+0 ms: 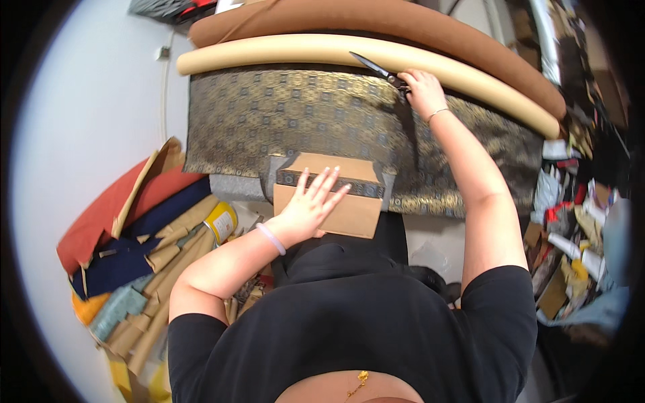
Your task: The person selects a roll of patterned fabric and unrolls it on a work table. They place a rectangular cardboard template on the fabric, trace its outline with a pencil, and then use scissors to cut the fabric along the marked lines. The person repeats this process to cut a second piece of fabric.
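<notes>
Head view, box: plain brown cardboard (346,218), with a dark patterned band (363,188) across it below the paler upper face.
Box place: at the near edge of the gold-and-black patterned cloth (269,107), just in front of the person's body.
Box direction: long axis runs left to right, its right end slightly nearer the person.
Scissors: dark, slim-bladed (384,73), by the cream roll (269,54) at the cloth's far side.
Scissors direction: long axis slants, tips pointing away and to the left.
Left hand: laid on the box (310,205), fingers spread apart across the band.
Right hand: fingers closed round the scissors' handles (423,91).
Two hands: well apart.
</notes>
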